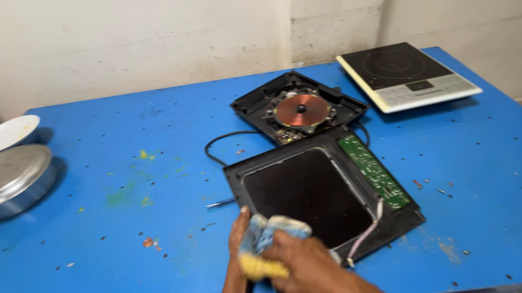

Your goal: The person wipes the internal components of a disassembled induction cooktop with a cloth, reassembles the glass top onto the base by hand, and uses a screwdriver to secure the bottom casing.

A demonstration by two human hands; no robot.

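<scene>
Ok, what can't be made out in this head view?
- Near corner of the black top panel: covered by the cloth and both hands.
- Left hand: mostly behind the cloth and right hand.
- Green circuit board: parts too small.
- Metal pan: cut by the left edge.

Both forearms are bare to the frame edge, apparently without sleeves, rings or watch.

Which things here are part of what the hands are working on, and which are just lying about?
In hand: cloth, left hand, right hand, upturned cooktop panel with green circuit board, open base with copper coil.

Lying about: intact induction cooker, steel lidded pan, white bowl, screwdriver.
</scene>
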